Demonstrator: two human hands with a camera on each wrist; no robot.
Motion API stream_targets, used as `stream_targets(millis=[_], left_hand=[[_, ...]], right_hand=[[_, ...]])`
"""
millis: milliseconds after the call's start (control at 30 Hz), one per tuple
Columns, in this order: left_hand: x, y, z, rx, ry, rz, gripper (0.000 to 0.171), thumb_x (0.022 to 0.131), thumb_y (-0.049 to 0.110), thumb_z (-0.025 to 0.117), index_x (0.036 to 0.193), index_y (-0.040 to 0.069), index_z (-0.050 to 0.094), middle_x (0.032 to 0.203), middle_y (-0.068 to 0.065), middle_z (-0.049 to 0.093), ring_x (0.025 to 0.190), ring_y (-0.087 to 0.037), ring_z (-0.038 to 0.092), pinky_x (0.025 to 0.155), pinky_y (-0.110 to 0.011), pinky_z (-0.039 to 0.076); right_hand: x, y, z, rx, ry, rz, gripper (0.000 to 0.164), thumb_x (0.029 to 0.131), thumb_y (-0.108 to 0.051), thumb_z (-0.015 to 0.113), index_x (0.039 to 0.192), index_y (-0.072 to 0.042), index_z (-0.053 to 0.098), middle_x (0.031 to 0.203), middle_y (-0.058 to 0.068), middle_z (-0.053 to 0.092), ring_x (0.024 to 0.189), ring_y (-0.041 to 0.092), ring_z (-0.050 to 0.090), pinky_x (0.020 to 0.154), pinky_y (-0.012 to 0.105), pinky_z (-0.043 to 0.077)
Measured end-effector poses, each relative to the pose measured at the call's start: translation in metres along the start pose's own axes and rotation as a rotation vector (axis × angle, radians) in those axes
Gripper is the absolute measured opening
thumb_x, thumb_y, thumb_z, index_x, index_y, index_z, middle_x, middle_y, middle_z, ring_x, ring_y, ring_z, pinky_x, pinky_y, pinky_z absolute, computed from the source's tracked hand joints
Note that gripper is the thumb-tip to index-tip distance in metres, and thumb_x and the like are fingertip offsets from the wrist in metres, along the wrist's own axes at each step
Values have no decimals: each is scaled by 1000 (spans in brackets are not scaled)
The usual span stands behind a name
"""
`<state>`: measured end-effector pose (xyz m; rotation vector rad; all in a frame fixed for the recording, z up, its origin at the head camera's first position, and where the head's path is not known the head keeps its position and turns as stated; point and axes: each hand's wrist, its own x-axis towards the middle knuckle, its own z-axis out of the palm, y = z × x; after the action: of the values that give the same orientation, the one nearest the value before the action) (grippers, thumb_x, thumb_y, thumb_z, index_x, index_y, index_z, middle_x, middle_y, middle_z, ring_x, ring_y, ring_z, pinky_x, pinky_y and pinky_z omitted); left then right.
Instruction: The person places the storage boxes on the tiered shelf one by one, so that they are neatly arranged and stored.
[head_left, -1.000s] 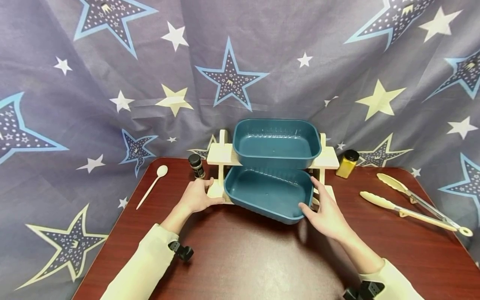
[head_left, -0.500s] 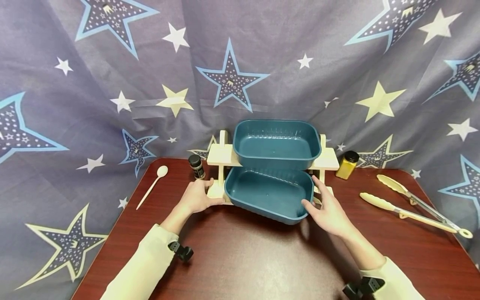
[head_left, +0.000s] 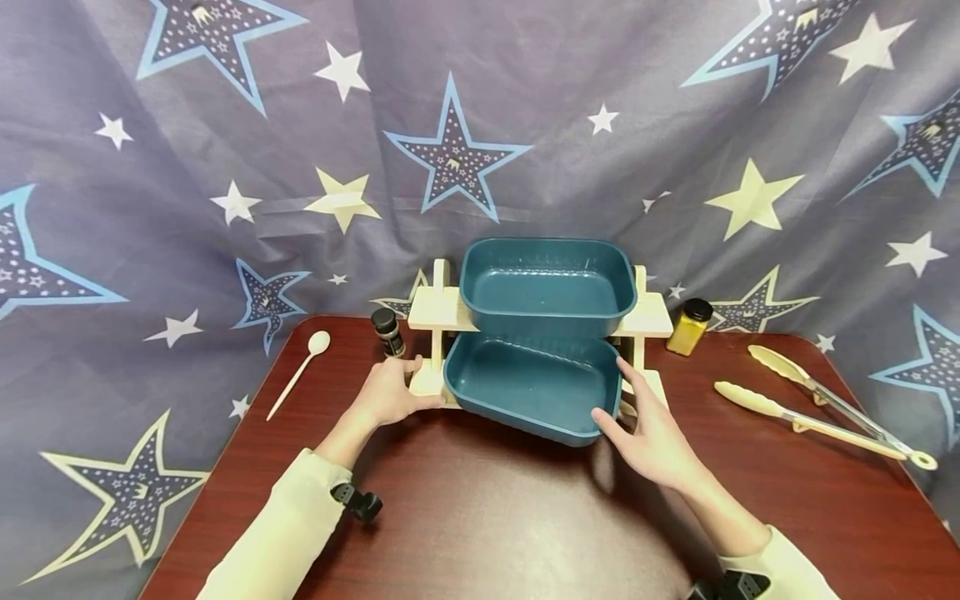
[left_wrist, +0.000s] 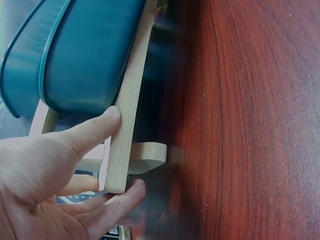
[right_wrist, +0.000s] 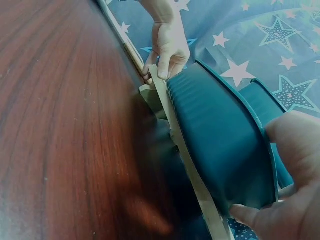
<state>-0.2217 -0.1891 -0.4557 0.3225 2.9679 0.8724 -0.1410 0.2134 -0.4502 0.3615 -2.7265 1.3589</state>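
Observation:
A two-tier pale wooden rack (head_left: pixel 439 308) stands at the back of the table. One dark teal rectangular bin (head_left: pixel 547 287) sits on its upper shelf. A matching lower bin (head_left: pixel 536 387) rests on the lower shelf, turned at an angle so its right front corner juts forward. My left hand (head_left: pixel 386 393) grips the left end of the lower shelf board (left_wrist: pixel 127 110), thumb on top and fingers beneath. At the lower bin's right end, my right hand (head_left: pixel 651 437) holds the wall, with the thumb over the front rim and the fingers along the side.
Left of the rack are a black-capped spice jar (head_left: pixel 387 332) and a white spoon (head_left: pixel 298 373). On the right stand a yellow spice jar (head_left: pixel 688 327) and a pair of tongs (head_left: pixel 828 421) lying spread. A star-patterned curtain (head_left: pixel 570 183) hangs behind the dark red table (head_left: pixel 495 517).
The head view has shifted so that everything sits a little further left. Both hands keep their holds, and the bins and rack look unmoved.

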Motion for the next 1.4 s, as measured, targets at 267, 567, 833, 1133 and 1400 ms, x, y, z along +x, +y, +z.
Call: stream_targets(millis=[267, 567, 833, 1133, 1400], left_hand=[[0, -2, -6, 9, 12, 15, 90, 78, 43, 95, 145, -7, 60, 146, -27, 62, 132, -48, 64, 107, -56, 54], [1, 0, -4, -12, 6, 4, 91, 79, 44, 94, 147, -6, 59, 148, -26, 61, 135, -48, 62, 109, -56, 53], [-1, -3, -2, -17, -3, 10, 92, 80, 44, 94, 147, -7, 58, 149, -28, 59, 136, -48, 61, 109, -56, 53], [0, -3, 0, 5, 12, 23, 91, 80, 45, 93, 146, -8, 59, 147, -28, 61, 133, -48, 62, 108, -56, 54], [1, -3, 4, 8, 12, 20, 90, 80, 45, 93, 145, -8, 59, 147, -27, 62, 134, -47, 62, 108, -56, 54]], right_hand=[[4, -6, 0, -12, -11, -22, 82, 107, -24, 67, 170, -3, 18, 173, 27, 26, 149, 49, 48, 111, 56, 49], [13, -4, -9, 11, -39, -31, 81, 107, -19, 65, 170, -1, 18, 172, 29, 25, 148, 52, 47, 109, 57, 50], [9, -7, -10, -24, -38, -18, 83, 105, -23, 69, 168, 2, 20, 171, 30, 27, 149, 52, 46, 112, 59, 48], [8, -9, -7, -125, -39, 11, 94, 102, -36, 73, 170, -1, 17, 174, 26, 25, 158, 47, 33, 122, 67, 34], [10, -6, -9, -86, -41, 8, 91, 102, -27, 73, 169, -1, 18, 172, 29, 27, 153, 48, 40, 109, 60, 52]])
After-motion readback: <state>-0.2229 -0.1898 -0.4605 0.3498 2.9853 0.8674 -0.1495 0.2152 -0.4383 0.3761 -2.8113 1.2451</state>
